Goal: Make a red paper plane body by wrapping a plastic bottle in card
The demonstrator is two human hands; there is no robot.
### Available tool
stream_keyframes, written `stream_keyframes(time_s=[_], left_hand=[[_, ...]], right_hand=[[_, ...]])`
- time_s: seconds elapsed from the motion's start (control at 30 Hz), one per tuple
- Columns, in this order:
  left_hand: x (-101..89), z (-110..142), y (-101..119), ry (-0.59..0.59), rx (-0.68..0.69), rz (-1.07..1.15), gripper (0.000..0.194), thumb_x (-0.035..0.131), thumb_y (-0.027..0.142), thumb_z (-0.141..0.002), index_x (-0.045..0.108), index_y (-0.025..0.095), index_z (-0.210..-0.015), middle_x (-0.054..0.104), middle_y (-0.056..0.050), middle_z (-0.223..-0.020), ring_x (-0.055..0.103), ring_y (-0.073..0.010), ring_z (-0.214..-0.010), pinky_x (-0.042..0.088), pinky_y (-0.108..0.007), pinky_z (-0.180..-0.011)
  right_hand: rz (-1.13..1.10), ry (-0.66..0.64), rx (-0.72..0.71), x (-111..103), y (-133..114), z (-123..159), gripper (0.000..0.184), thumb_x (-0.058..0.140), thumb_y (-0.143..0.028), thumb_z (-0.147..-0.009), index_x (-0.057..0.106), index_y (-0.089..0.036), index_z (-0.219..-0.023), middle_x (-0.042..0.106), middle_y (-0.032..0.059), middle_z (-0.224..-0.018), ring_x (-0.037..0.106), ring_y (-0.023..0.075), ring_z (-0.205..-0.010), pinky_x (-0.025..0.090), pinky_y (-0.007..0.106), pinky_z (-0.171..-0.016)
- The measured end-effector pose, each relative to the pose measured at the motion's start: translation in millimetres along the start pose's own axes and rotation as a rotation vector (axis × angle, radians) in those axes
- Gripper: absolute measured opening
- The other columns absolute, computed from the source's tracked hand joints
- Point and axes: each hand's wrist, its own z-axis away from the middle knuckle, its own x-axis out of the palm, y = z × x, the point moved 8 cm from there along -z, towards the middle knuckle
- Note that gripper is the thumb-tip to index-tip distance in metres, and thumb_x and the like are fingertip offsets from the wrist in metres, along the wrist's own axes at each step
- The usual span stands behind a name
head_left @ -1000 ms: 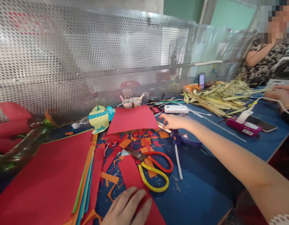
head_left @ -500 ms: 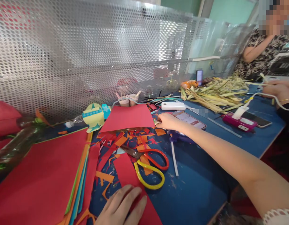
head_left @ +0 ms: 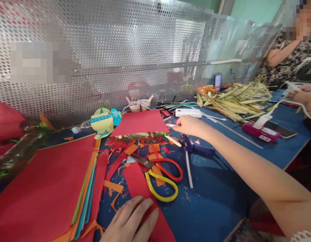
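My left hand (head_left: 131, 220) lies with fingers stretched out over a red paper strip (head_left: 135, 178) at the near edge. My right hand (head_left: 187, 126) reaches across the table, its fingers closed on a thin white piece (head_left: 172, 125) whose kind is unclear. Left of it, a red paper sheet (head_left: 141, 121) rests over a clear plastic bottle (head_left: 135, 136), partly hiding it. A pale strip (head_left: 174, 140) lies by the bottle's green end. Scissors (head_left: 162, 178) with red and yellow handles lie between my hands. Below my right forearm is a purple glue gun (head_left: 199, 148).
Stacked coloured paper (head_left: 49, 185) covers the left side, beside a green bottle (head_left: 21, 151). Orange scraps (head_left: 114, 186) litter the middle. Behind stand a white device (head_left: 188, 113), dry leaves (head_left: 233, 101) and a metal mesh (head_left: 107, 60). A purple power strip (head_left: 261, 131) and another person (head_left: 276, 55) are at right.
My right hand has moved slightly right and up, and a thin white piece now shows in its fingers. The phone beside it is out of sight. My left hand stays on the strip.
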Motion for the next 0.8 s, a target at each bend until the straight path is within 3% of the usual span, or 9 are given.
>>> stream_keyframes(time_s=[0.17, 0.23, 0.33, 0.43, 0.57, 0.7, 0.8], left_hand=[[5.6, 1.5, 0.4, -0.057, -0.004, -0.008, 0.04, 0.053, 0.053, -0.088, 0.065, 0.026, -0.114, 0.072, 0.001, -0.107, 0.065, -0.02, -0.096, 0.055, -0.026, -0.077], [5.7, 1.5, 1.0, -0.066, -0.007, -0.005, 0.039, 0.054, 0.052, -0.087, 0.065, 0.026, -0.115, 0.072, 0.001, -0.108, 0.065, -0.0198, -0.096, 0.055, -0.026, -0.079], [3.8, 0.1, 1.0, -0.068, -0.018, 0.002, 0.036, 0.054, 0.05, -0.088, 0.065, 0.026, -0.113, 0.073, 0.002, -0.108, 0.066, -0.0194, -0.096, 0.056, -0.025, -0.079], [0.8, -2.5, 1.2, -0.062, -0.014, -0.001, 0.036, 0.053, 0.05, -0.088, 0.066, 0.026, -0.111, 0.074, 0.002, -0.106, 0.067, -0.0191, -0.094, 0.057, -0.025, -0.076], [-3.5, -6.2, 1.5, -0.058, -0.017, -0.009, 0.035, 0.052, 0.05, -0.088, 0.068, 0.025, -0.108, 0.075, 0.001, -0.103, 0.069, -0.0197, -0.091, 0.058, -0.025, -0.073], [-7.7, -7.6, 1.0, -0.052, -0.044, 0.023, 0.038, 0.052, 0.052, -0.088, 0.068, 0.025, -0.109, 0.075, 0.0, -0.103, 0.069, -0.0197, -0.092, 0.058, -0.026, -0.074], [-8.5, -5.3, -2.6, -0.057, -0.091, 0.094, 0.041, 0.052, 0.054, -0.088, 0.066, 0.024, -0.113, 0.074, 0.0, -0.107, 0.068, -0.019, -0.096, 0.057, -0.025, -0.08]], right_hand=[[0.024, 0.052, -0.111, 11.9, -9.0, -3.0, 0.031, 0.057, -0.036, -0.086, 0.066, -0.016, -0.108, 0.069, 0.0107, -0.097, 0.062, 0.0221, -0.088, 0.037, 0.026, -0.064], [0.039, 0.043, -0.137, 17.9, -12.3, -3.5, 0.029, 0.059, -0.036, -0.085, 0.067, -0.015, -0.103, 0.069, 0.0116, -0.098, 0.061, 0.0233, -0.093, 0.038, 0.027, -0.066], [0.051, -0.017, -0.139, 26.3, -17.6, -1.8, 0.021, 0.063, -0.036, -0.081, 0.069, -0.016, -0.08, 0.07, 0.0104, -0.083, 0.063, 0.0229, -0.081, 0.037, 0.027, -0.062], [0.04, -0.084, -0.109, 30.0, -21.8, 0.7, 0.019, 0.064, -0.033, -0.077, 0.067, -0.017, -0.069, 0.068, 0.0081, -0.072, 0.062, 0.0207, -0.07, 0.035, 0.027, -0.055], [0.003, -0.171, -0.071, 23.2, -18.2, 4.6, 0.033, 0.054, -0.04, -0.081, 0.061, -0.017, -0.059, 0.057, 0.0035, -0.055, 0.051, 0.0158, -0.053, 0.029, 0.027, -0.049], [-0.053, -0.329, -0.135, 11.1, -7.3, 14.4, 0.041, 0.052, -0.051, -0.081, 0.057, -0.016, -0.059, 0.044, -0.0023, -0.05, 0.038, 0.0102, -0.046, 0.025, 0.025, -0.047], [-0.274, -0.597, -0.259, 13.9, -10.4, 31.4, 0.035, 0.058, -0.052, -0.076, 0.059, -0.017, -0.073, 0.048, -0.004, -0.056, 0.044, 0.0099, -0.051, 0.031, 0.022, -0.048]])
